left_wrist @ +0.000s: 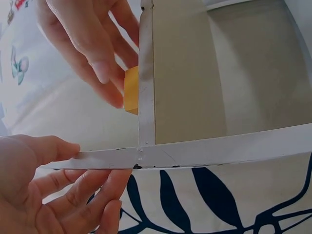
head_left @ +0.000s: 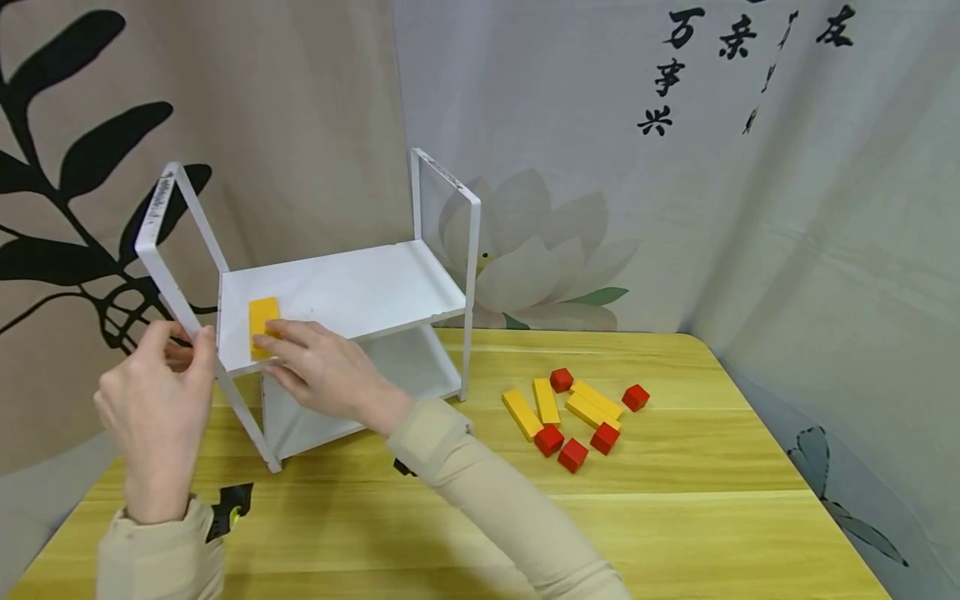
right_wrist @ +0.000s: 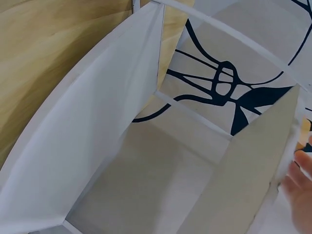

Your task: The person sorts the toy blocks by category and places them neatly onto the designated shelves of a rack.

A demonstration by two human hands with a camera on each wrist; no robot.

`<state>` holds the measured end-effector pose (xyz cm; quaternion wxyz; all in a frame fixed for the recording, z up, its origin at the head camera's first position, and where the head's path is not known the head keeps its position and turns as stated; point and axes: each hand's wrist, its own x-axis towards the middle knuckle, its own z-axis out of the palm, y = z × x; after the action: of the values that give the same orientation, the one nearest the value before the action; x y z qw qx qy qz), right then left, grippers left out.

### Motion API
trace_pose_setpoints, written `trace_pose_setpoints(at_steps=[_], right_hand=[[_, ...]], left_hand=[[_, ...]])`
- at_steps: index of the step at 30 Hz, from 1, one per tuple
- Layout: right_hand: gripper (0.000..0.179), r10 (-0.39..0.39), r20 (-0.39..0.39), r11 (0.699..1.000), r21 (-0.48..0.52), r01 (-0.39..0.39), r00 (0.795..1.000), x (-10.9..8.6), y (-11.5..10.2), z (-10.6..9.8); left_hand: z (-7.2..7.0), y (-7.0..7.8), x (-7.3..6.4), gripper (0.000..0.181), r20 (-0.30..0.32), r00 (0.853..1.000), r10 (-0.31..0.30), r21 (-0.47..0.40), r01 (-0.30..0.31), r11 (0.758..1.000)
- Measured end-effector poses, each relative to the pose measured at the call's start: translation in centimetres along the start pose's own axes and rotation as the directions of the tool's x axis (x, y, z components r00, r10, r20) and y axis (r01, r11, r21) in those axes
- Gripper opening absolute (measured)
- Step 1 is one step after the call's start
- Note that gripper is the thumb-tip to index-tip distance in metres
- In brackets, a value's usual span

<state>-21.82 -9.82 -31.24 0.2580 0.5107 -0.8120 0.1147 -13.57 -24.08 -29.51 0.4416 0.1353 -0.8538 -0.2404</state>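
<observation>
A white two-tier shelf (head_left: 352,279) with upright side frames stands on the wooden table. My left hand (head_left: 159,408) pinches the front post of its left frame; the left wrist view shows the thumb on one side of the post (left_wrist: 109,158) and fingers on the other. On the upper board, near its left end, lies a yellow block (head_left: 260,315). My right hand (head_left: 322,367) is at that block, fingertips touching its right side, the thumb held apart near the board's front edge. Only part of the right hand (right_wrist: 302,183) shows in the right wrist view.
To the right of the shelf, several yellow blocks (head_left: 521,414) and several red cubes (head_left: 573,456) lie loosely grouped on the table (head_left: 675,517). A printed curtain (head_left: 300,108) hangs behind the shelf and table.
</observation>
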Motion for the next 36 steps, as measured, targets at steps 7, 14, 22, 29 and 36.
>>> trace_pose_setpoints(at_steps=[7,14,22,29,36], right_hand=[[0.036,0.004,-0.06,0.999,0.05,-0.001,0.998,-2.3,1.4,-1.2],[0.031,-0.016,-0.174,0.999,0.029,0.021,0.985,-6.1,4.2,-2.1],[0.034,0.076,-0.186,0.994,0.097,-0.059,0.98,-12.2,8.6,-2.6],[0.035,0.203,-0.161,0.978,0.074,-0.193,0.966,-18.4,12.3,-2.9],[0.035,0.335,-0.138,0.942,0.051,-0.331,0.932,-24.6,15.5,-3.3]], left_hand=[[-0.2,0.0,0.0,0.035,0.03,1.0,-0.003,0.024,0.002,1.0],[-0.1,-0.1,0.1,0.033,0.044,0.999,-0.003,0.038,0.001,0.999],[-0.1,-0.2,0.1,0.032,0.045,0.999,0.001,0.032,-0.003,0.999],[-0.1,0.0,0.2,0.033,0.047,0.999,0.001,0.031,-0.002,1.0],[-0.1,0.0,0.1,0.034,0.051,0.999,-0.017,0.04,0.015,0.999]])
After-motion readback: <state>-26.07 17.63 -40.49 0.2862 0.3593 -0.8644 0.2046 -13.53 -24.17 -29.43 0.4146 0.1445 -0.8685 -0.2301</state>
